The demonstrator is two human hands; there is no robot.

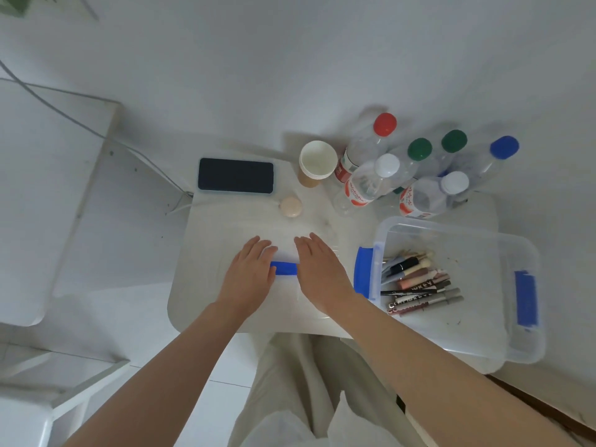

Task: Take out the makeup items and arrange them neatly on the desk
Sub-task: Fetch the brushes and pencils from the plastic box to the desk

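A clear plastic box (503, 240) with blue latches stands open at the right end of the small white desk (200, 285). Several makeup pens and brushes (419, 288) lie bunched against its left wall. The box's clear lid (283, 250), with a blue handle (284, 268) in its middle, lies flat on the desk left of the box. My left hand (250, 272) and my right hand (317, 272) rest on the lid, fingers straight, one on each side of the blue handle.
A dark phone (236, 175) lies at the desk's back left, a round beige compact (291, 206) in front of it. A paper cup (317, 163) and several capped plastic bottles (429, 169) crowd the back right. White furniture (48, 188) stands to the left.
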